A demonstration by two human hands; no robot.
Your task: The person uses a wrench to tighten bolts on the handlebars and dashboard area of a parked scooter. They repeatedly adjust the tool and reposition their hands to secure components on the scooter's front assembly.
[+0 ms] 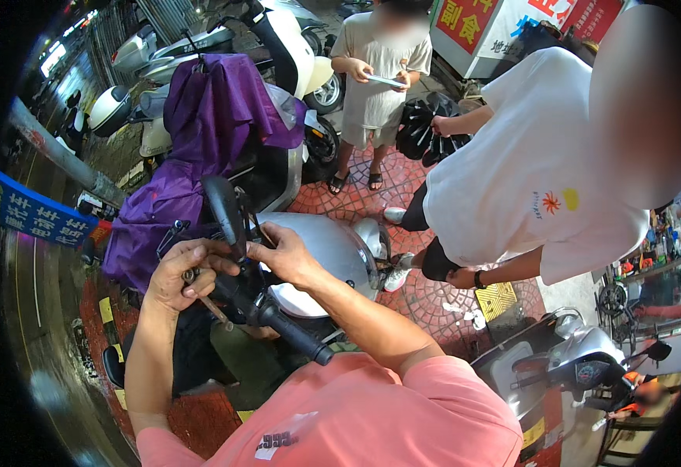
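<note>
My left hand [188, 277] is closed on a metal wrench [216, 310], with its upper fingers reaching to the stem of a black rear-view mirror [223, 215]. My right hand [282, 251] has its fingers closed at that stem, just right of the left hand; exactly what they grip is hidden. Below both hands is the scooter's handlebar with a black grip [300, 333]. The scooter's silver front body [325, 241] lies under and beyond my right forearm.
A purple cover [212, 101] drapes a scooter at the left. A person with a phone [383, 80] stands ahead; another person [512, 171] stands close at right, near another scooter [566, 358]. Signboards [459, 31], parked scooters, a pole [60, 148] and a roadway surround the tiled pavement.
</note>
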